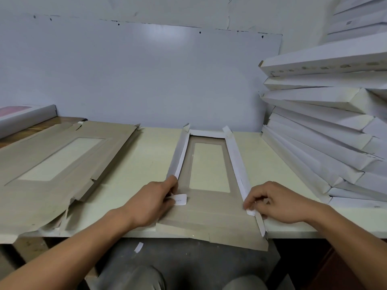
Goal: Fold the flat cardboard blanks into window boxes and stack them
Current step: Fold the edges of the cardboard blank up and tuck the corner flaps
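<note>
A half-folded window box blank (pixel 209 208) lies in front of me on the table, brown inside up, with its long white side walls and far end wall raised around a clear window (pixel 207 166). My left hand (pixel 155 200) pinches the near end of the left wall and its small white tab. Over at the near end of the right wall, my right hand (pixel 272 203) pinches that wall's tab. The blank's near flap hangs over the table's front edge. A pile of flat brown blanks (pixel 52 170) lies at the left. Folded white boxes (pixel 326 130) are stacked at the right.
The pale table (pixel 146 160) ends at a white wall panel (pixel 146 80) behind. A white box with a pink top (pixel 23 116) sits at the far left. A paper scrap (pixel 138 247) lies on the floor by my knees.
</note>
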Tool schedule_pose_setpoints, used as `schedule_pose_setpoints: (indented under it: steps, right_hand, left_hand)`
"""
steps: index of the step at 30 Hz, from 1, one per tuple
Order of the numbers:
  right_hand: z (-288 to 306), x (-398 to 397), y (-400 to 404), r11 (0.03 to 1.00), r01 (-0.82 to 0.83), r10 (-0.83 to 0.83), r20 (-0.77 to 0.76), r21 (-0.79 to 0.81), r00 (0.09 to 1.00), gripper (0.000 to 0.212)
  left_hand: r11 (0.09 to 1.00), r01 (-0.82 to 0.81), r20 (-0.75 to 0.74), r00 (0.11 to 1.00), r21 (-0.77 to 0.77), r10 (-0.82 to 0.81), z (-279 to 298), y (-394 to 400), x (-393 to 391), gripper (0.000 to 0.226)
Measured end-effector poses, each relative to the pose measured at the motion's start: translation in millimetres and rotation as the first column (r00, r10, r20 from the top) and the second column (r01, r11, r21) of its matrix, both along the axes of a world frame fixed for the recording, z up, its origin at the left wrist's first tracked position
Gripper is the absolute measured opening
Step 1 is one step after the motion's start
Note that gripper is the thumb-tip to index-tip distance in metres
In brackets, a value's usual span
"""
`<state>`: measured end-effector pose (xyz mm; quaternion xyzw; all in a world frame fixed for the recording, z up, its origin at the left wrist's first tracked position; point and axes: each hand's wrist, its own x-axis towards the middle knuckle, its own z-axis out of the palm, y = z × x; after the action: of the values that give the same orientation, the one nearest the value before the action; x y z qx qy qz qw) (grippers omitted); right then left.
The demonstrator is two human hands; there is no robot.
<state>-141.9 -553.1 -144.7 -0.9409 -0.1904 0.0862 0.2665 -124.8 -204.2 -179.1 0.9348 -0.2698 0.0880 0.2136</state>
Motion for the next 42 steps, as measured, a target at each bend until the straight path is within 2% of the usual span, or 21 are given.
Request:
schedule_pose_setpoints:
  steps: [3,5,9,14,18,21,25,27,31,33,35,38,40,42]
  right_hand:
    - [11.5,-6.6,-10.0,0.99,-0.114,0.101,-0.146,-0.079,0.984,0.044]
    - [13.2,-11.6,-13.1,0.983,-0.16,0.139,-0.206,-0.092,0.969,0.046]
    - [9.9,-13.6,-14.6,0.982,-0.176,0.164,-0.159,-0.068,0.974,0.02]
    - [12.0,-9.1,-26.3,0.985,-0.165,0.171,-0.235,0.042,0.957,0.018]
    - [17.8,-3.2,-28.5,0.981,-0.189,0.194,-0.296,0.048,0.935,0.014]
    - [15.0,1.5,-29.4,0.984,-0.176,0.178,-0.313,0.037,0.933,0.011]
    - [7.6,4.9,-34.0,0.987,-0.046,0.1,-0.37,0.152,0.924,0.01]
    - [2.7,3.3,-31.0,0.98,0.023,0.041,-0.312,0.197,0.949,0.011]
    - [-21.8,0.0,-18.9,0.961,0.097,-0.076,-0.088,0.258,0.993,0.013]
    - [-33.2,-2.2,-15.9,0.986,0.06,-0.077,0.109,0.153,0.991,0.016]
    - [-38.9,-4.5,-14.6,0.997,-0.016,0.038,0.272,-0.082,0.962,0.031]
    - [-38.2,-6.3,-14.4,0.957,-0.081,0.163,0.289,-0.279,0.943,0.047]
    - [-35.9,-4.7,-15.9,0.941,-0.068,0.174,0.301,-0.332,0.938,0.049]
    - [-35.4,-1.8,-16.5,0.951,-0.029,0.134,0.325,-0.308,0.936,0.049]
  left_hand:
    - [0.999,0.034,0.013,0.999,0.029,-0.034,2.2,2.8,0.6,0.035]
    - [0.997,0.049,0.002,0.999,0.054,-0.049,5.2,4.0,1.1,0.031]
    - [0.992,0.073,-0.042,0.997,0.105,-0.069,13.5,7.6,2.4,0.011]
    - [0.985,0.105,-0.104,0.99,0.136,-0.091,23.1,13.9,1.0,0.021]
    - [0.981,0.145,-0.102,0.986,0.131,-0.133,26.3,9.7,-2.2,0.01]
    - [0.98,0.106,-0.161,0.984,0.17,-0.078,24.1,5.4,-9.2,0.049]
    - [0.965,0.121,-0.111,0.989,0.234,-0.097,18.1,1.3,-19.7,0.063]
    - [0.968,0.12,-0.127,0.987,0.219,-0.094,20.0,2.9,-20.0,0.067]
    - [0.954,0.17,-0.21,0.97,0.248,-0.118,24.5,11.7,-19.6,0.084]
    - [0.944,0.194,-0.238,0.962,0.268,-0.13,22.5,15.7,-21.4,0.089]
    - [0.937,0.205,-0.241,0.961,0.281,-0.137,18.4,18.0,-23.5,0.092]
    - [0.929,0.19,-0.167,0.976,0.318,-0.143,13.1,18.2,-24.2,0.081]
    - [0.932,0.184,-0.084,0.983,0.311,-0.166,11.1,16.1,-24.2,0.066]
    - [0.944,0.185,-0.05,0.983,0.273,-0.178,10.2,13.7,-24.7,0.051]
